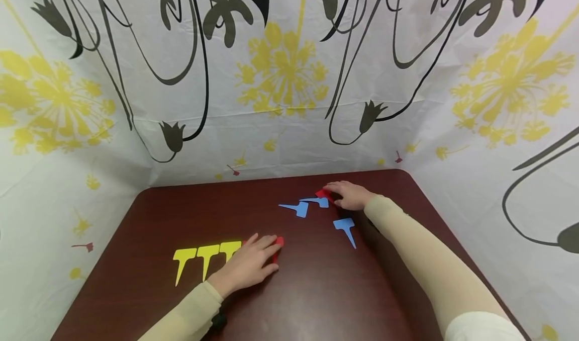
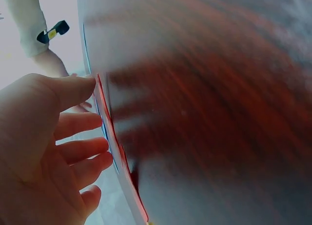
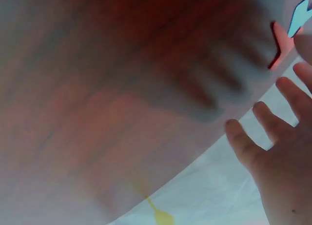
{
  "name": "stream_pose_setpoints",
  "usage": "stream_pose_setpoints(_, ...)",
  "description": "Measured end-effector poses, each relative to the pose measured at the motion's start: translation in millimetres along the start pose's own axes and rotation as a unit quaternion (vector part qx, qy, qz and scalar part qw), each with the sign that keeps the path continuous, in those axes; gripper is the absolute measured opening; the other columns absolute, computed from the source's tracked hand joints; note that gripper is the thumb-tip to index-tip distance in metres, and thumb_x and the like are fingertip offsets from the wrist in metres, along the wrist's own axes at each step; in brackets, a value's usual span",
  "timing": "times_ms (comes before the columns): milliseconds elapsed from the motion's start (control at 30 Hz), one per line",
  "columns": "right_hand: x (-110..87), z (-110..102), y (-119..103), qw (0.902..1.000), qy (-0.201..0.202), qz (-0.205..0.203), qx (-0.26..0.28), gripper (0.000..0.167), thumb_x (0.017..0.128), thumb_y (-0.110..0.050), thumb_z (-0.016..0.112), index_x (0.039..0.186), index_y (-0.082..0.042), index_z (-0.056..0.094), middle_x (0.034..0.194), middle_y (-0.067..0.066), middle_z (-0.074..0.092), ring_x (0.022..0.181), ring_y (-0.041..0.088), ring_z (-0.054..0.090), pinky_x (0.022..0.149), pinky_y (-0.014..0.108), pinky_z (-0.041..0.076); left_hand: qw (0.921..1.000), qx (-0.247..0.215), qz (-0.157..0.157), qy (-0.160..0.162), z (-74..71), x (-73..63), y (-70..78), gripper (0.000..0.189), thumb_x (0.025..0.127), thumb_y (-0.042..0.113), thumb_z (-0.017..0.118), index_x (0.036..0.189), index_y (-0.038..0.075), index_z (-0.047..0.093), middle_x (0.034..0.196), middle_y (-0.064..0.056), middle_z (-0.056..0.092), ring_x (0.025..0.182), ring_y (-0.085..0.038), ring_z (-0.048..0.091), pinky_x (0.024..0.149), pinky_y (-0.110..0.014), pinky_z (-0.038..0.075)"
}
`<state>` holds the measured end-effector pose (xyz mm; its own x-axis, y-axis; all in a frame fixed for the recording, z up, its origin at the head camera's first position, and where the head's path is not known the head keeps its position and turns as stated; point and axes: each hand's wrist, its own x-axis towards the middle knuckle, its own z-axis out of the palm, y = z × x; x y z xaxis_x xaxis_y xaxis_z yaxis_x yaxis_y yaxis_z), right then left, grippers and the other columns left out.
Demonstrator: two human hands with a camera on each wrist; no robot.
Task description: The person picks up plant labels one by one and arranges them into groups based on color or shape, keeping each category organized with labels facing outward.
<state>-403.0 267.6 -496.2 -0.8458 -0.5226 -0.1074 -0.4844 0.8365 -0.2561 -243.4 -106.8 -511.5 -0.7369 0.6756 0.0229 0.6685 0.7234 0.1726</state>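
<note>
A person's left hand (image 1: 248, 263) rests, fingers spread and gripping nothing, over red tags (image 1: 279, 241) beside three yellow tags (image 1: 184, 254) lined up on a brown table (image 1: 316, 295), apparently sorting by colour. Beyond, one blue tag (image 1: 344, 224) lies apart. Farther off, the right hand (image 1: 352, 196), fingers loosely spread, meets another red tag (image 1: 322, 194) near two blue ones (image 1: 301, 209); the next move seemingly calls for pinching it. No container shows. Patterned cloth (image 1: 289, 145) hangs behind.

Tags (image 1: 183, 257) on the table (image 1: 316, 295), cloth (image 1: 307, 135) behind it
</note>
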Motion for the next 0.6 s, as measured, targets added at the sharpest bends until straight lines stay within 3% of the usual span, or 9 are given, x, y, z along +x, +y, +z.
stream_pose_setpoints(167,-2.8,1.6,6.8,0.9987,-0.019,0.031,-0.037,0.060,0.101,-0.027,0.059,0.157,-0.017,0.039,0.162,0.013,0.031,0.146,0.045,0.026,0.109,0.066,0.032,1.0000,-0.001,0.005,0.008,-3.3,-0.9,0.5,0.063,0.097,0.045,0.065,0.150,0.015,0.051,0.155,-0.009,0.044,0.143,-0.025,0.040,0.119,-0.053,0.022)
stream_pose_setpoints(400,-10.1,8.0,9.7,0.9971,0.055,0.035,-0.039,0.056,0.096,-0.033,0.068,0.146,-0.012,0.054,0.145,0.017,0.049,0.127,0.037,0.048,0.099,0.060,0.046,0.9999,0.010,-0.008,0.007,-4.5,-3.8,0.3,0.061,0.097,0.046,0.065,0.149,0.016,0.052,0.156,-0.008,0.044,0.143,-0.024,0.039,0.120,-0.053,0.021)
stream_pose_setpoints(600,-16.8,6.7,7.3,0.9959,0.062,0.056,-0.035,0.056,0.090,-0.036,0.076,0.139,-0.012,0.061,0.132,0.014,0.056,0.111,0.030,0.056,0.091,0.052,0.052,0.9999,0.010,-0.005,0.010,-2.3,-4.1,-0.5,0.062,0.097,0.046,0.065,0.149,0.016,0.053,0.155,-0.008,0.044,0.143,-0.025,0.040,0.120,-0.054,0.021)
